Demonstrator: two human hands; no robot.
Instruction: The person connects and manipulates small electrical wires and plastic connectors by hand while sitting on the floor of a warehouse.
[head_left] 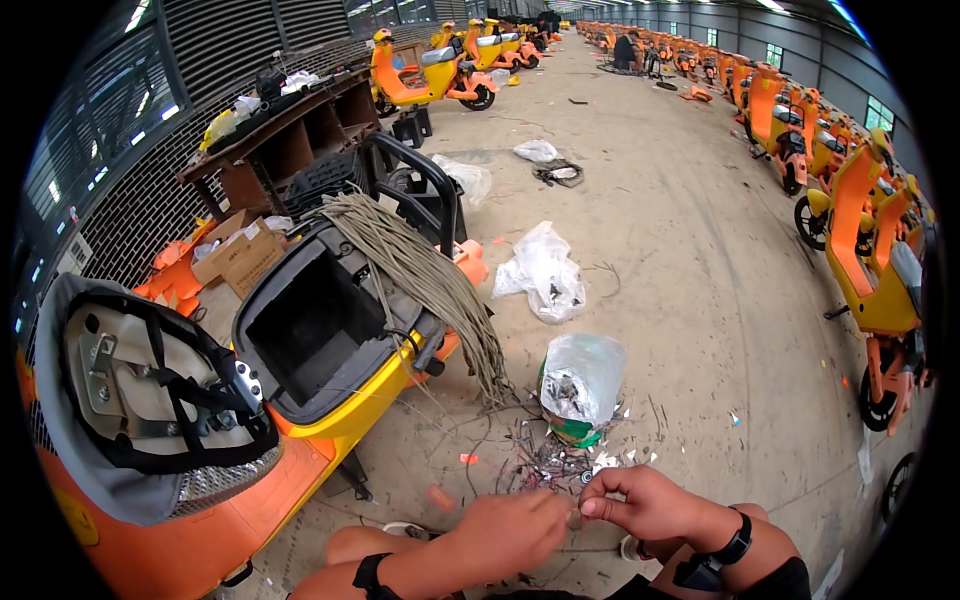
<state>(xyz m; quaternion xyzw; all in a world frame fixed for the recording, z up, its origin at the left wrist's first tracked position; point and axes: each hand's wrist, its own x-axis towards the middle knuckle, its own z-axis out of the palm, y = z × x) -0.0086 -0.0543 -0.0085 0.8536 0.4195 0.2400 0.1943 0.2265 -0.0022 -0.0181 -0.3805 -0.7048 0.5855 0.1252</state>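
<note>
My left hand (514,528) and my right hand (645,503) meet low in the middle of the view, above the floor. Both are closed, with thumb and fingers pinched at something too small to make out between them. Just beyond them lies a tangle of cut wires and scraps (545,458). Behind that stands a clear plastic bag (590,375) in a green-edged container. To my left is a yellow and orange scooter (335,425) with its seat (160,385) flipped up, showing the underside. A thick bundle of grey-green cords (415,270) hangs over its open storage bin (315,305).
Crumpled plastic bags (545,275) and a black coil (558,173) lie on the concrete floor. A long row of scooters (865,250) lines the right side. At the left wall are a cluttered brown bench (275,150) and a cardboard box (240,258). A person (627,52) sits far off.
</note>
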